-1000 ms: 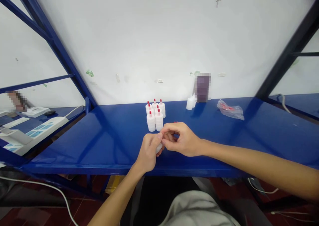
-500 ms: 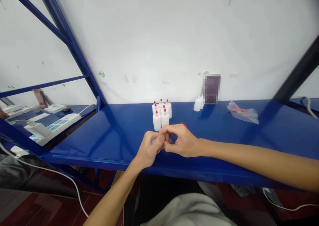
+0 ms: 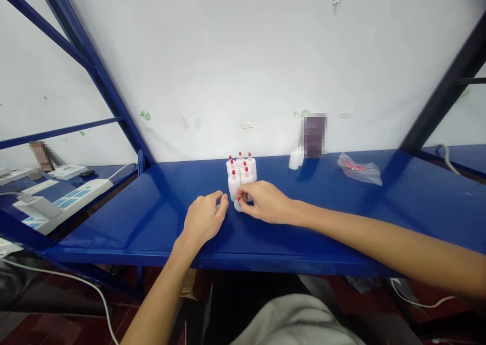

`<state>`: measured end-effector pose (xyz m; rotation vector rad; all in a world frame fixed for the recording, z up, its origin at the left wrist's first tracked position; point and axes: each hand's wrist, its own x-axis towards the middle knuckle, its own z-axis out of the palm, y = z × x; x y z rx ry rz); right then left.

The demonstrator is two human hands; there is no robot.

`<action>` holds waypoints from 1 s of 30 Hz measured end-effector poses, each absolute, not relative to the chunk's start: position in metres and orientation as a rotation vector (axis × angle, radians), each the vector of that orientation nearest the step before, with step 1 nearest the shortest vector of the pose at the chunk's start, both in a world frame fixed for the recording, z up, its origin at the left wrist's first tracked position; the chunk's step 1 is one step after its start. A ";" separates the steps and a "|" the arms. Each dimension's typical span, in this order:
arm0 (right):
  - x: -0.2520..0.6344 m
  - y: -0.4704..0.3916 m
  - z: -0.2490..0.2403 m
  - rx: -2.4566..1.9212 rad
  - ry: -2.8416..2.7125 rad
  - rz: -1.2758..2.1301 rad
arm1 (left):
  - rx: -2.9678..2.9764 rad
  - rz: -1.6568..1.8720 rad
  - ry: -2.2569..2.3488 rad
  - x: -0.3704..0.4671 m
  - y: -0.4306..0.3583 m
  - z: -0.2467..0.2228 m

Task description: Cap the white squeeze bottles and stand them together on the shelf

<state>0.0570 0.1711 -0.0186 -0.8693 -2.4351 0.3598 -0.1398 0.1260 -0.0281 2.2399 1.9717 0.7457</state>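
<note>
My right hand, its thumb and fingers pinched, holds a small red-tipped piece with a pale round base. My fingers hide part of it, so its full shape cannot be made out. It is just in front of a cluster of white squeeze bottles with pointed spouts and red tips, standing upright close together. To the left, apart from the bottles, my left hand hovers low over the blue table. Its thumb and fingers are apart, with nothing visible between them.
White bottles without red tips stand near the wall, beside a blurred dark upright object. Further right lies a clear plastic bag with red bits inside. A white power strip is beyond the blue frame at left.
My hands, joined before, have parted. The left moved left and opened; the right moved slightly toward the bottles with the red-tipped piece. The view shifted a little.
</note>
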 end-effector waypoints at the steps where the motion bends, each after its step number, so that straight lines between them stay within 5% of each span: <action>1: 0.055 0.172 -0.021 -0.909 -2.492 0.276 | 2.264 0.709 1.985 -0.140 0.126 -0.028; 8: 0.042 0.183 -0.031 -1.030 -2.580 -0.065 | 2.263 0.702 1.970 -0.139 0.125 -0.030; 20: 0.142 0.196 -0.008 -0.995 -2.587 0.183 | 1.943 1.064 1.403 -0.131 0.119 -0.037; 30: 0.147 0.198 -0.008 -1.041 -2.731 0.397 | 1.898 1.020 1.123 -0.084 0.109 -0.047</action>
